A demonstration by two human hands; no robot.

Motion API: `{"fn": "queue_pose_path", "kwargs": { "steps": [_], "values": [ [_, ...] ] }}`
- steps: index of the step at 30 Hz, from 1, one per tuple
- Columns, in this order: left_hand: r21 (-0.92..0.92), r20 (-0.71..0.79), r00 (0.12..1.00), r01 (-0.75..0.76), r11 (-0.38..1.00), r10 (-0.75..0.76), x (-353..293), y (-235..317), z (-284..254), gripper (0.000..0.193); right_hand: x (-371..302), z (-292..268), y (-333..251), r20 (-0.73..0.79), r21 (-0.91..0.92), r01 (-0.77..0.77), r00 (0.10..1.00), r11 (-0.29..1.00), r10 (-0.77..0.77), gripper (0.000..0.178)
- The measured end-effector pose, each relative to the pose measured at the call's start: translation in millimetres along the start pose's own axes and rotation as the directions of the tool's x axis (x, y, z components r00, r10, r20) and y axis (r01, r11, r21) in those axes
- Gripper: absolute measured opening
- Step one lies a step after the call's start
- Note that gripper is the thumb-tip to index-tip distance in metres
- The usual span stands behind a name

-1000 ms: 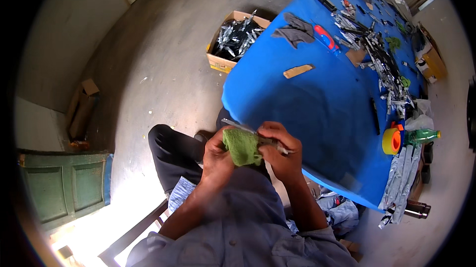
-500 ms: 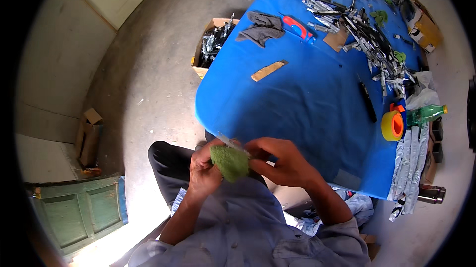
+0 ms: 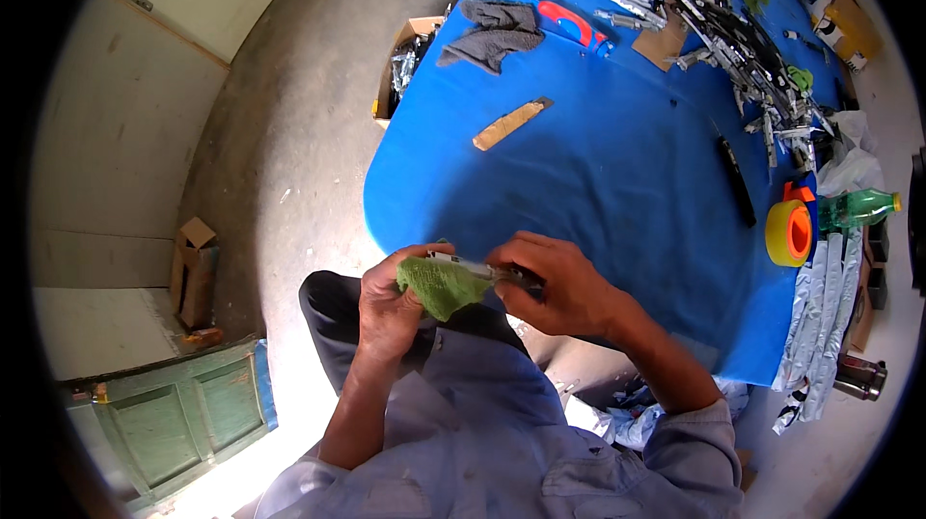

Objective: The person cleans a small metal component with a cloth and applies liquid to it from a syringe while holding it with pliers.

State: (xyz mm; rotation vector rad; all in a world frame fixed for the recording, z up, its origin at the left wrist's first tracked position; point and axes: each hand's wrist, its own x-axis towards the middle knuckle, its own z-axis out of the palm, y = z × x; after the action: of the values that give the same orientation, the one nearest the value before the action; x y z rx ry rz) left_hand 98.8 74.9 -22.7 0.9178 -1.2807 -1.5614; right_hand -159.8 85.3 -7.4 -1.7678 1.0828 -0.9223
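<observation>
From where I stand, I see a person bent over their lap at the rounded corner of a blue table (image 3: 579,181). Their left hand (image 3: 386,312) is curled tight around a fuzzy green cloth (image 3: 441,287). The cloth is up against a thin silver piece (image 3: 468,266), and one end of that piece peeks out above the cloth. The right hand (image 3: 559,283) pinches the other end between the thumb and the fingers. So the silver piece is between the two hands, in front of the person's tummy, close to the table's edge. The right fingers hide part of it, so I can't tell its whole shape.

On the table, a flat tan strip (image 3: 513,123) with a dark tip lies out past the hands. Farther off, a crumpled grey cloth (image 3: 497,35) lies near a red and blue tool (image 3: 569,22). To the right is a big messy pile of silver and black parts (image 3: 733,56). A thin black stick (image 3: 735,181) lies nearer, and a fat yellow roll of tape (image 3: 789,232) sits just beside a green bottle (image 3: 861,208). On the floor, a cardboard box (image 3: 382,104) holds more shiny bits.
</observation>
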Motion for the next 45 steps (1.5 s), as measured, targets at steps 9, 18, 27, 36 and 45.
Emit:
{"fn": "queue_pose_path", "kwargs": {
  "steps": [9,18,27,36,45],
  "values": [
    [0.151,-0.021,1.000,0.018,0.988,-0.015,3,3,3,0.043,-1,0,11,0.005,-0.120,0.052,0.999,0.991,-0.052,0.028],
    [0.649,-0.306,0.931,0.051,0.759,0.198,70,35,4,0.046,-3,-28,27,-0.392,0.546,-0.099,0.847,0.832,0.358,0.032],
    [0.962,0.166,0.932,-0.224,0.154,0.322,133,38,37,0.054,5,-44,35,-0.542,0.478,-0.116,0.741,0.871,0.396,0.030],
    [0.878,0.420,0.851,-0.469,0.096,0.316,167,21,76,0.031,6,-36,41,-0.581,0.401,-0.102,0.741,0.911,0.338,0.029],
    [0.897,0.332,0.834,-0.423,0.125,0.441,184,9,71,0.018,7,-35,43,-0.596,0.341,-0.147,0.730,0.928,0.334,0.028]
  ]
}}
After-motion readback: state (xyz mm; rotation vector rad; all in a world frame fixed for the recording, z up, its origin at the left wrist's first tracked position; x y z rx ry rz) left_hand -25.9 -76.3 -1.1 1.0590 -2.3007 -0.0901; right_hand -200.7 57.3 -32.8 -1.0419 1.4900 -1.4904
